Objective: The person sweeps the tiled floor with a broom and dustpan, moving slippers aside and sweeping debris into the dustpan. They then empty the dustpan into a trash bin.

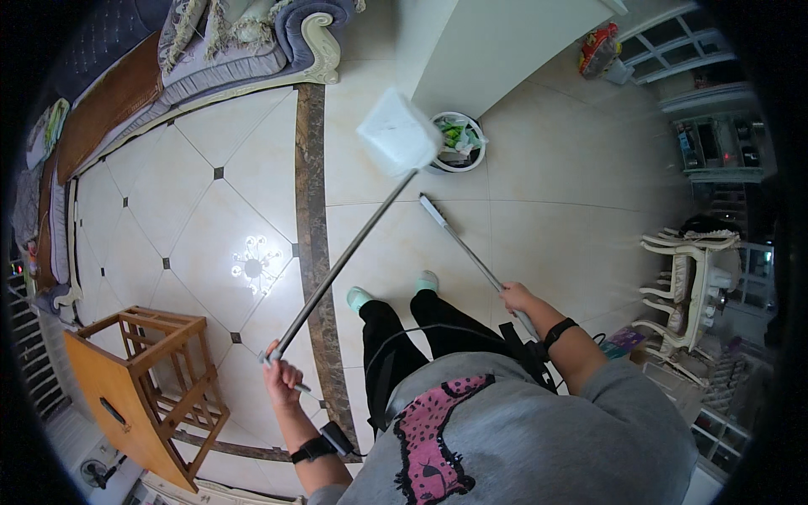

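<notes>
In my left hand (284, 376), fingers closed round the upper end, is the metal handle of a long-handled dustpan (389, 139). Its white pan is raised at the rim of a white trash bin (482, 155), slightly blurred, and covers part of the bin's left side; whether they touch I cannot tell. Green and white litter shows inside the bin. My right hand (519, 299) grips the shaft of a broom (471, 257) that slants away from me. The broom's narrow head points toward the bin, low over or on the tiles.
A wall or pillar (471, 50) stands right behind the bin. A cushioned sofa (227, 71) lines the far left, and a wooden table (126, 404) with a frame of legs is at the near left. Carved white chairs (686, 286) stand on the right. A red bag (598, 52) sits far right.
</notes>
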The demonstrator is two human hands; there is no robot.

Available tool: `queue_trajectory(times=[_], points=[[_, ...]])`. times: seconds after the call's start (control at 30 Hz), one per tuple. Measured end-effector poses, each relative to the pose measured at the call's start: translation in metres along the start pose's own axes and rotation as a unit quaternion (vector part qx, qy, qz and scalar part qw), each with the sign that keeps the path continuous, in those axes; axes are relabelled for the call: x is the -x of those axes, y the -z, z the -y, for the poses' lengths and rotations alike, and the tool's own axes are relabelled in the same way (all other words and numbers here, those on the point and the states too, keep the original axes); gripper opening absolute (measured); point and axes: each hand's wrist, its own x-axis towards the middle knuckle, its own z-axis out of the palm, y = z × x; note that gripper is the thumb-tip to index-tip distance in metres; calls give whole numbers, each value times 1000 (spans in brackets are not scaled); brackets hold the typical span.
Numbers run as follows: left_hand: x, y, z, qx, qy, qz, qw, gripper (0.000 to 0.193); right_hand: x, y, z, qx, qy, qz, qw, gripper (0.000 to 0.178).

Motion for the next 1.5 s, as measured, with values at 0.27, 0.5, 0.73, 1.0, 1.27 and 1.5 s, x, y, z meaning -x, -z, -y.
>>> queue_trajectory(times=[0.27,0.5,0.73,1.0,1.27,1.5], points=[[-24,-20,-19,-118,-41,-206,970,41,-70,-4,136,-32,105,8,994,16],[-56,-71,22,-287,26,-302,908,41,-223,32,358,217,220,-86,947,20],[-87,-101,58,-288,53,-346,892,40,-323,20,443,392,280,-221,848,27],[-107,-130,42,-397,91,-290,866,38,-195,42,201,426,75,-43,901,49],[-122,-114,32,-583,76,-167,791,37,-62,60,43,459,-29,36,887,53],[-134,-106,22,-764,48,-6,643,40,-4,42,-74,302,-24,-157,940,49]])
